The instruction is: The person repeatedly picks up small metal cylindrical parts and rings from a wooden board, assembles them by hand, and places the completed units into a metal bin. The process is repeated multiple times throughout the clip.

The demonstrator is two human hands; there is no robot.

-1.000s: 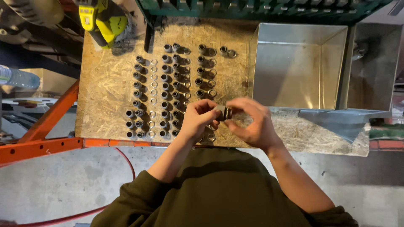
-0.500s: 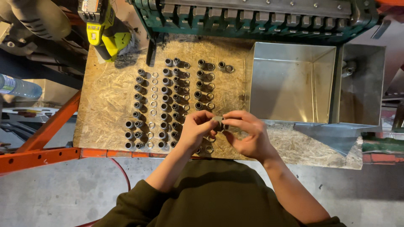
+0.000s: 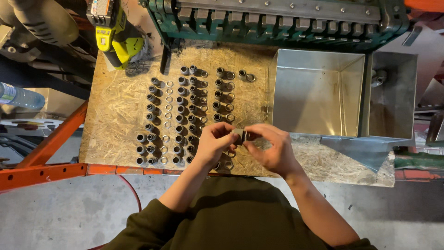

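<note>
Both hands have drifted slightly lower over the bench since a second ago, keeping the same pose. Left hand (image 3: pixel 215 141) and right hand (image 3: pixel 273 148) meet over the front edge of the chipboard bench (image 3: pixel 115 115), fingers of each pinching one small dark metal cylindrical fitting (image 3: pixel 240 135) between them. Rows of similar dark metal sleeves and washers (image 3: pixel 185 115) stand just left of the hands. An open sheet-metal bin (image 3: pixel 319 92) sits to the right; a yellow-green power tool (image 3: pixel 115 34) lies well apart at the back.

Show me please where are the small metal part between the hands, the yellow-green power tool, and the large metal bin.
small metal part (image 3: pixel 239 135), head view, its visible end
yellow-green power tool (image 3: pixel 121 40), head view, body
large metal bin (image 3: pixel 319 58), head view, back rim
</note>
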